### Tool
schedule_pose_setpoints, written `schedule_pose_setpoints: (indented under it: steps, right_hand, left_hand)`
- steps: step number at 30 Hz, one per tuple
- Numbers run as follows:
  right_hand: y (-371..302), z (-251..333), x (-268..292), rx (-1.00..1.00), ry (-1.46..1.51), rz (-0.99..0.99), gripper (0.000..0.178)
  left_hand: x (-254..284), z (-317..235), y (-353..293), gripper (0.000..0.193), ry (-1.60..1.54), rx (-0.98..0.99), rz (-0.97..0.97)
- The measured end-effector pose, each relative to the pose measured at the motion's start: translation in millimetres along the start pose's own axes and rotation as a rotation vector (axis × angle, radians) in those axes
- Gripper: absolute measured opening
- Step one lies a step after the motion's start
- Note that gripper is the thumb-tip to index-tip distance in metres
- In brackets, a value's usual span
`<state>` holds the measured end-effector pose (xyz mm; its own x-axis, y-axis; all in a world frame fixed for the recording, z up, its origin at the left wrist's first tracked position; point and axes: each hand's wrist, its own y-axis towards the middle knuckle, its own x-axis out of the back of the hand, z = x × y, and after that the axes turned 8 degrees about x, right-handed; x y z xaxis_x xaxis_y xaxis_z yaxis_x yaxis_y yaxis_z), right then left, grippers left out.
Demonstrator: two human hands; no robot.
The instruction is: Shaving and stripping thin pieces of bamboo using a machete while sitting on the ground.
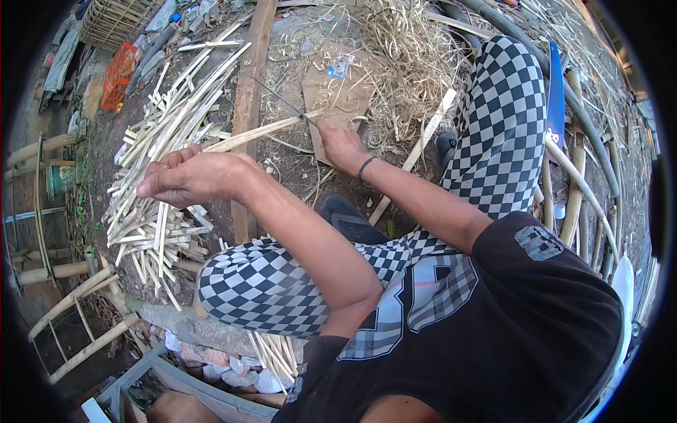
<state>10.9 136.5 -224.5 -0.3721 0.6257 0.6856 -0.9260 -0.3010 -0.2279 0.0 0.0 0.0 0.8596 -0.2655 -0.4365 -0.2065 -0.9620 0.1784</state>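
Note:
My right hand point(343, 146) grips a knife, its handle hidden in the fist. The thin dark knife blade point(282, 100) points up and to the left. A pale bamboo strip point(264, 132) runs from beside the blade at my right fist down toward my left hand point(185, 178). The fingers of that hand are curled closed around the strip's left end, which they mostly hide. Under the strip a long wooden plank point(247, 106) lies on the ground. A flat brown piece of cardboard point(331, 92) lies just beyond my right hand.
A heap of cut bamboo strips point(159, 176) spreads on the left. Curly shavings point(398, 70) pile up ahead. A blue saw point(556, 92) and bamboo poles point(578, 176) lie at the right. An orange crate point(120, 76) and a woven basket point(113, 25) stand at the far left.

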Motion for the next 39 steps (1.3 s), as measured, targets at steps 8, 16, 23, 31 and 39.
schedule_pose_setpoints:
  steps: [8, 16, 23, 31, 39]
  right_hand:
    - [4.6, 21.3, -2.4, 0.004, -0.066, -0.041, 0.033]
    - [-10.2, -53.4, -17.7, -0.053, -0.163, -0.066, 0.031]
    - [-22.0, 0.9, -7.0, 0.010, -0.080, -0.089, 0.028]
    - [-17.8, 31.8, 16.6, 0.258, 0.059, -0.191, 0.017]
    - [9.3, -38.3, -19.3, -0.053, 0.016, -0.113, 0.025]
  left_hand:
    - [9.8, 4.5, 11.1, 0.051, -0.004, 0.015, 0.024]
    - [16.5, -3.2, 9.2, 0.057, -0.289, 0.205, 0.326]
    - [32.1, 16.8, 34.3, 0.063, -0.348, 0.145, 0.589]
    - [48.1, 8.7, 48.2, 0.079, -0.458, 0.493, 0.869]
    - [39.0, 16.8, 47.3, 0.079, -0.429, 0.462, 0.886]
